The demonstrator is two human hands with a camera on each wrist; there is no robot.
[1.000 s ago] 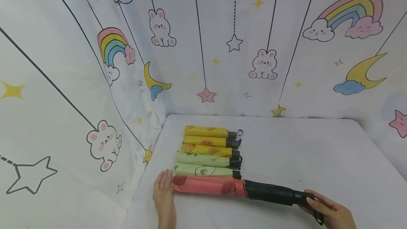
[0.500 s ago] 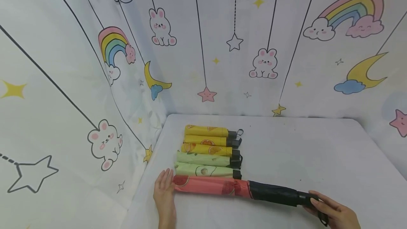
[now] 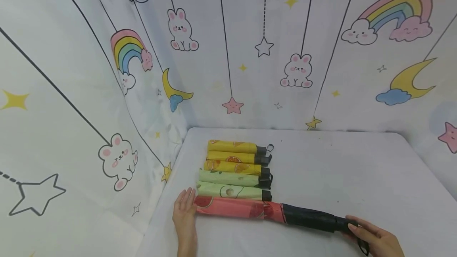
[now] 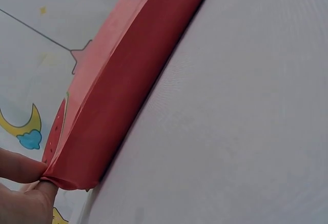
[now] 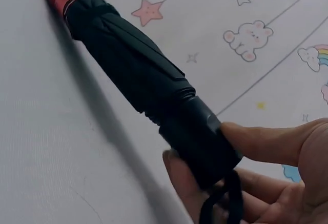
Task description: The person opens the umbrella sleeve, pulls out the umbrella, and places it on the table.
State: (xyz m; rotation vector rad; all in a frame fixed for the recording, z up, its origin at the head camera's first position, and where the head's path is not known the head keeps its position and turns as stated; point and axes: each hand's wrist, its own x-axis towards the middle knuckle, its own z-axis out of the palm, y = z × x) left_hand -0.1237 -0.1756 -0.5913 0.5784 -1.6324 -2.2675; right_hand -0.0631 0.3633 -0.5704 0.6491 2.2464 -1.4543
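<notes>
A folded umbrella (image 3: 308,218), black toward its handle with a red stretch beside it, sticks out of a red watermelon-print cover (image 3: 228,208) in the head view. My right hand (image 3: 378,238) grips the black handle (image 5: 200,139) between thumb and fingers; a black wrist strap (image 5: 223,198) hangs from its end. At the cover's far left end is my left hand (image 3: 185,215). The left wrist view shows its thumb and a finger (image 4: 20,167) pinching the cover's closed tip. The umbrella's inner end is hidden inside the cover.
Behind the cover, several folded umbrellas lie in a row: green avocado-print ones (image 3: 232,190) nearest, then yellow orange-print ones (image 3: 232,147). Their black handles point right. A white cloth covers the table (image 3: 339,169), and a printed curtain (image 3: 214,70) hangs behind and at left.
My right hand has shifted slightly right with the handle, and more of the umbrella's red part shows beyond the cover's mouth. My left hand stays at the cover's tip.
</notes>
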